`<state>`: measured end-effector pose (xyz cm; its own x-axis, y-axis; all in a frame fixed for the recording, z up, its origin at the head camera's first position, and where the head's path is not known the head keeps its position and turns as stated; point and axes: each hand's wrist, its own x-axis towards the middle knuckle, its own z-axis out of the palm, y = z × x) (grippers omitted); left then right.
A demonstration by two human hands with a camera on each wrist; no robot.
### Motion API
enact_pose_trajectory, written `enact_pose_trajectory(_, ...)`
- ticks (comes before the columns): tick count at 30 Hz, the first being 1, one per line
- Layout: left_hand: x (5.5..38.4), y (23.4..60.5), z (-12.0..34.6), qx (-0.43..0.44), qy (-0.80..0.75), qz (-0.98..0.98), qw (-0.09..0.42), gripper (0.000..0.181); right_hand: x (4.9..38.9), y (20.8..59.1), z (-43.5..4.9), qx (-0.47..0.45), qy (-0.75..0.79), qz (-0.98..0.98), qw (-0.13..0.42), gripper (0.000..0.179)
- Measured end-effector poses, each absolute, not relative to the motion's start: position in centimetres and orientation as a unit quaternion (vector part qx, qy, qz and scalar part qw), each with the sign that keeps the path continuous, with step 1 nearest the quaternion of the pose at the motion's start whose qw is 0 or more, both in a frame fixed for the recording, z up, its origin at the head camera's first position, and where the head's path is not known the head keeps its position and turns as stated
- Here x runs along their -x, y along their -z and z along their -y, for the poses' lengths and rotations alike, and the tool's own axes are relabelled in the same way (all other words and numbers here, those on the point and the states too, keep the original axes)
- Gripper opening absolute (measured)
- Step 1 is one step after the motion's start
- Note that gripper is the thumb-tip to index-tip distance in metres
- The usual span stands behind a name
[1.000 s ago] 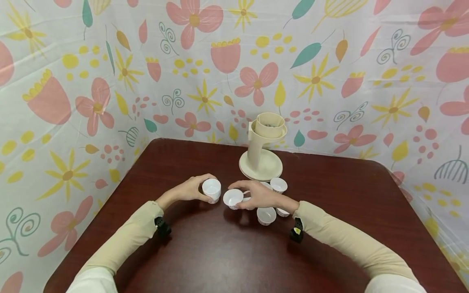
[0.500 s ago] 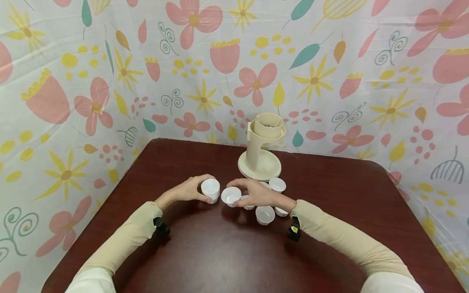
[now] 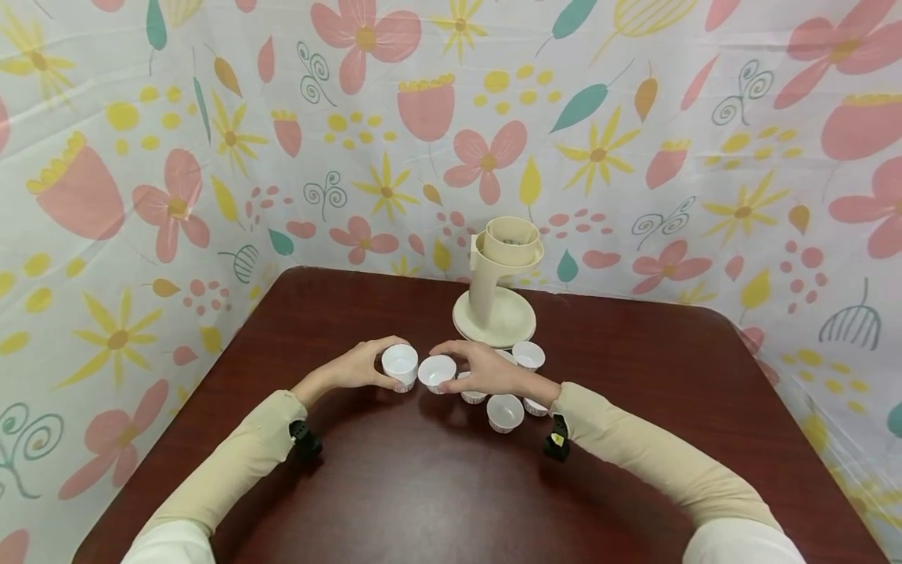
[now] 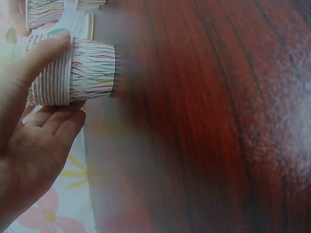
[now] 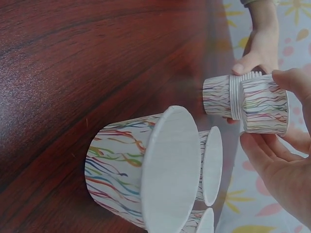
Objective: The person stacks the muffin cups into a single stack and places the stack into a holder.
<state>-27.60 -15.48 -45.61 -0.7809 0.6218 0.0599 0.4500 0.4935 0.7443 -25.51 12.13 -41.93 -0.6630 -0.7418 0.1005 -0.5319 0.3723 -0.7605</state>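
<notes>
My left hand (image 3: 358,365) grips a nested stack of white paper baking cups (image 4: 92,70), thumb on one side of the layered rims and fingers on the other. Thin wavy coloured lines run down the cups' sides. Just to its right, my right hand (image 3: 488,368) pinches a single matching baking cup (image 5: 266,109) between thumb and fingers. This cup (image 3: 437,371) is upright, its rim right beside the stack's rim in the head view. More loose baking cups stand under and beside my right wrist, one (image 3: 505,413) nearest me and one (image 3: 528,356) farther back.
Behind the cups stands a cream plastic holder (image 3: 483,290) with a round base and a ring bearing a cylinder (image 3: 510,241). The dark red-brown table (image 3: 437,486) meets a flower-printed cloth (image 3: 599,204) at the back. A large-looking cup (image 5: 121,167) fills the right wrist view's foreground.
My right hand has brought its cup slightly up and left, closer to the stack. The left hand stays in place with the stack, while the head view has shifted a little.
</notes>
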Motion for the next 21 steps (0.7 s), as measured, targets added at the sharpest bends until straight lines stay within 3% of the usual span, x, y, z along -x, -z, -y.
enact_pose_trajectory(21,27.51,45.52,15.27,-0.313,-0.395,-0.857,0.109,0.062,25.58,41.36,-11.75,0.37,0.397,-0.832,0.116,0.057)
